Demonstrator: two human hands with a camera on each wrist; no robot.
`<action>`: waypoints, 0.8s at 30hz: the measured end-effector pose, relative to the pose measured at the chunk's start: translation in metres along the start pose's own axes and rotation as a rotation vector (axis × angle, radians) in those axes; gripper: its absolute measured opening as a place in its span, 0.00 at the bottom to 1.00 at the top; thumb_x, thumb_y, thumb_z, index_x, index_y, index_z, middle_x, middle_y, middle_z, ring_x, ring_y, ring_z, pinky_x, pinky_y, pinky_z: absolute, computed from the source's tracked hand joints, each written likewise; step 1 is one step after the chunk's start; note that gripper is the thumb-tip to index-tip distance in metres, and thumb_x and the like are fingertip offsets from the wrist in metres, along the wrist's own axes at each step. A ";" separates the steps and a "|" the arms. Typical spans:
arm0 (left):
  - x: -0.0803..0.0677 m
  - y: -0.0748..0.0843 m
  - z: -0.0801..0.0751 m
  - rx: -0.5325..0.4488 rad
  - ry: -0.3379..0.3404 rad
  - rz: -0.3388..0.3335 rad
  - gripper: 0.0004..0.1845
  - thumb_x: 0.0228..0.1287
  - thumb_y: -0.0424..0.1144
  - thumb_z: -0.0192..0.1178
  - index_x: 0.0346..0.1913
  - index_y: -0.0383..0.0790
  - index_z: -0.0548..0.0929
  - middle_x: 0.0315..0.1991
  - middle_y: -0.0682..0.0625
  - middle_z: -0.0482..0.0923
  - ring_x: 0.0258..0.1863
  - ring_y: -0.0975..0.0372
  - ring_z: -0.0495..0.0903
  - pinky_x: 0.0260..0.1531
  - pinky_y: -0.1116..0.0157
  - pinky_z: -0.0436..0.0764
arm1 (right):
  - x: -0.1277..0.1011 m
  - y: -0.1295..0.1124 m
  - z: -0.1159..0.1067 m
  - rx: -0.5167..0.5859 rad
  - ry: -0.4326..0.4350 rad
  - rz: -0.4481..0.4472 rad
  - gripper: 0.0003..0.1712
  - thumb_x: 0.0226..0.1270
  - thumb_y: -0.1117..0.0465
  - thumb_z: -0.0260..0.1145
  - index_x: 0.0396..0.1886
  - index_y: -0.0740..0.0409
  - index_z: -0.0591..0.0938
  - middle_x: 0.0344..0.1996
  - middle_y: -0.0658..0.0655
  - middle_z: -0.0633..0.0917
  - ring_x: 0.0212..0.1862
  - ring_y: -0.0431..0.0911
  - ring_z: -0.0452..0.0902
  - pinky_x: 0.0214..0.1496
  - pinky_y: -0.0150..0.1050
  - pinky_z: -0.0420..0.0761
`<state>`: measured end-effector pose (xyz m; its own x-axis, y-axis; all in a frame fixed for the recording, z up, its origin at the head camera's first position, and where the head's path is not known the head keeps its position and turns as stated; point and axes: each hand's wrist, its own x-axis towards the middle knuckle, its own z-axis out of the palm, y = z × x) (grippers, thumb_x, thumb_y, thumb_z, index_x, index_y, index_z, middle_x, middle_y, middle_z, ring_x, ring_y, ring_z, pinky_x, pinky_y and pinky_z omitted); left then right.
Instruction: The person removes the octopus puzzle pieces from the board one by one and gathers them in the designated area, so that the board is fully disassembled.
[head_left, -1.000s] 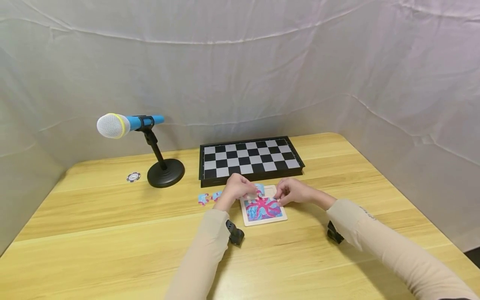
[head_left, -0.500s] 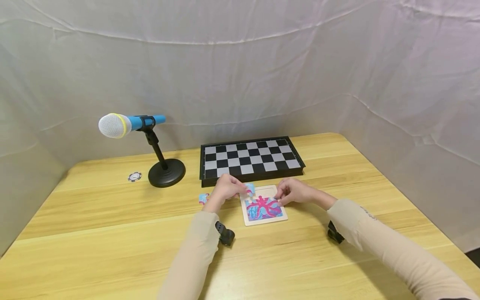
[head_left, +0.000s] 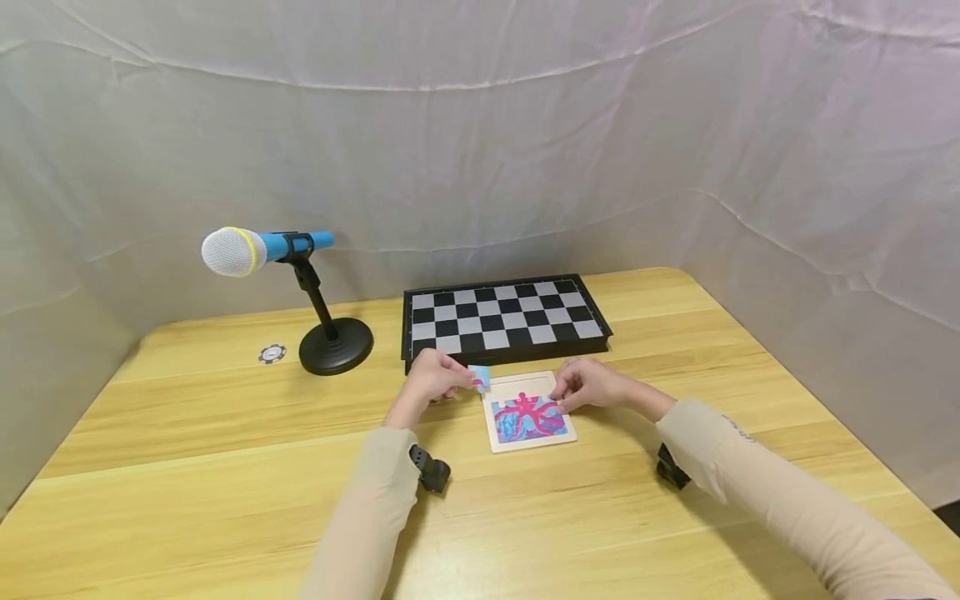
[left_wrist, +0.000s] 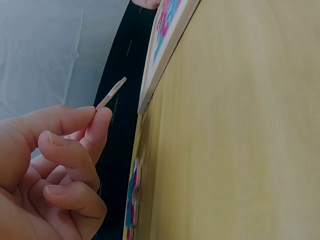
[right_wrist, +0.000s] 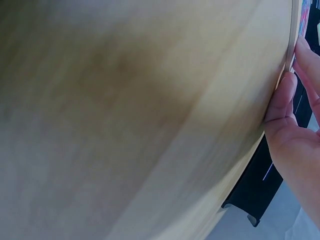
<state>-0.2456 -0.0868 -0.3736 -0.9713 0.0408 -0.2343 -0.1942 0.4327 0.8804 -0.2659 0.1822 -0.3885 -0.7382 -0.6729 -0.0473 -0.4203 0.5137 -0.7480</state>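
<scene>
My left hand (head_left: 437, 375) pinches a light-blue and pink puzzle piece (head_left: 480, 377) between thumb and forefinger, just off the tray's upper left corner. In the left wrist view that piece (left_wrist: 111, 94) appears edge-on, raised above the table. The wooden puzzle tray (head_left: 534, 447) lies flat, its lower part filled with a pink octopus picture (head_left: 529, 418); bare wood shows along its top. At the tray's right edge, my right hand (head_left: 590, 384) grips the rim, thumb at the side and a finger over the top. Loose puzzle pieces (left_wrist: 133, 195) lie on the table beneath my left hand.
A black-framed checkered board (head_left: 507, 317) lies just behind the tray. Towards the back left stands a blue microphone (head_left: 266, 247) on a black round-based stand (head_left: 335, 346), with a poker chip (head_left: 272, 354) beside it. Pale cloth (head_left: 450, 167) hangs around the wooden table (head_left: 225, 500).
My left hand has moved left with the puzzle piece, from over the tray's top section to beyond its upper left corner. My right hand has stayed at the tray's right edge.
</scene>
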 end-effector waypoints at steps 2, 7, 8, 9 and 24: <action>0.000 -0.001 -0.002 -0.005 0.000 -0.008 0.04 0.46 0.30 0.66 0.27 0.32 0.83 0.12 0.47 0.72 0.08 0.64 0.61 0.10 0.70 0.59 | 0.000 0.000 0.000 0.000 0.003 -0.001 0.05 0.46 0.69 0.70 0.25 0.65 0.83 0.28 0.52 0.75 0.35 0.45 0.66 0.35 0.32 0.71; -0.001 -0.003 -0.006 0.004 0.012 -0.028 0.04 0.48 0.31 0.65 0.27 0.32 0.82 0.10 0.49 0.69 0.09 0.64 0.62 0.12 0.70 0.61 | 0.000 0.000 0.001 0.006 0.001 -0.002 0.05 0.46 0.70 0.70 0.25 0.66 0.82 0.28 0.52 0.75 0.35 0.45 0.66 0.36 0.32 0.71; -0.001 -0.004 -0.007 0.008 0.016 -0.032 0.04 0.48 0.31 0.65 0.26 0.32 0.82 0.10 0.49 0.69 0.09 0.65 0.61 0.12 0.70 0.61 | 0.000 0.000 0.001 0.009 0.002 0.000 0.05 0.45 0.70 0.70 0.25 0.66 0.82 0.28 0.52 0.75 0.35 0.45 0.66 0.35 0.32 0.71; 0.000 -0.004 -0.007 0.007 0.017 -0.036 0.04 0.48 0.30 0.65 0.26 0.32 0.83 0.10 0.49 0.69 0.09 0.65 0.61 0.12 0.70 0.61 | 0.000 0.000 0.001 0.010 0.002 0.002 0.05 0.45 0.70 0.70 0.25 0.66 0.82 0.28 0.52 0.75 0.35 0.45 0.66 0.35 0.32 0.71; 0.003 -0.009 -0.009 0.030 0.007 -0.055 0.04 0.45 0.27 0.65 0.28 0.29 0.83 0.12 0.49 0.73 0.08 0.66 0.61 0.09 0.71 0.57 | 0.000 -0.001 0.000 0.021 0.001 -0.009 0.06 0.46 0.70 0.70 0.26 0.67 0.82 0.28 0.53 0.75 0.35 0.45 0.66 0.35 0.32 0.71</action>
<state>-0.2475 -0.0984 -0.3786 -0.9602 0.0095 -0.2792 -0.2435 0.4610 0.8533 -0.2657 0.1814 -0.3884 -0.7348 -0.6771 -0.0396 -0.4158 0.4958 -0.7624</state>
